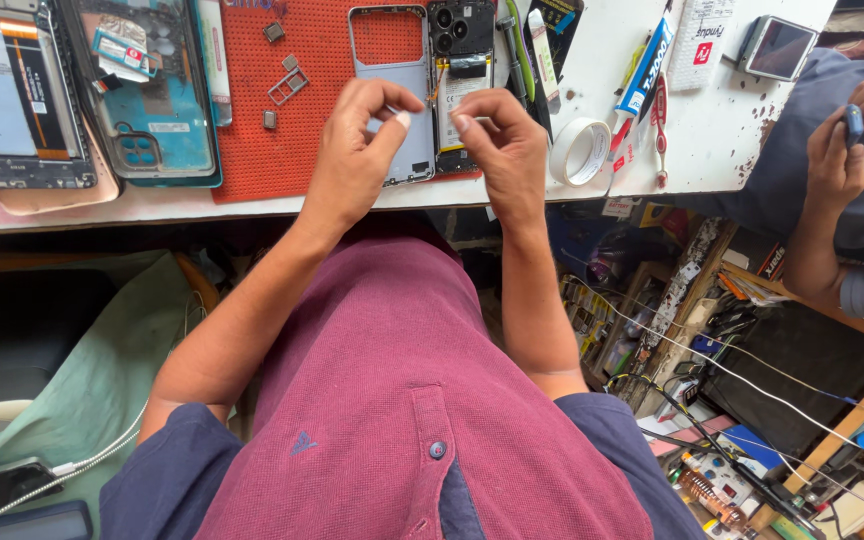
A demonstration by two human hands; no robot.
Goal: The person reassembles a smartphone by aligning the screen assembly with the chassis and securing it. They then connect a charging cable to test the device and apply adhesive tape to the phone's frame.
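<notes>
An opened phone (460,85), its back removed so that the camera block and inner parts are shown, is laid on a red mat (317,110) near the front edge of the white table (722,130), and a pale grey phone frame (392,90) is placed just beside it on its left. Both are found directly beyond the fingertips of the two hands, which are raised just above the table's front edge. The left hand (352,160) is curled, thumb and forefinger pinched together over the lower end of the frame; whether anything is held between them cannot be told. The right hand (502,145) is likewise half closed, its fingertips drawn together just over the lower end of the opened phone, and what is gripped, if anything, cannot be made out. Small metal trays (287,85) are scattered on the mat to the left. Further left, two more opened phones (142,90) are laid towards the table's left end. A roll of tape (580,152) is seen right of the hands near the front edge, with a tube of glue (644,70) behind it. At the right end another person's hands (847,135) are occupied with a small object.
</notes>
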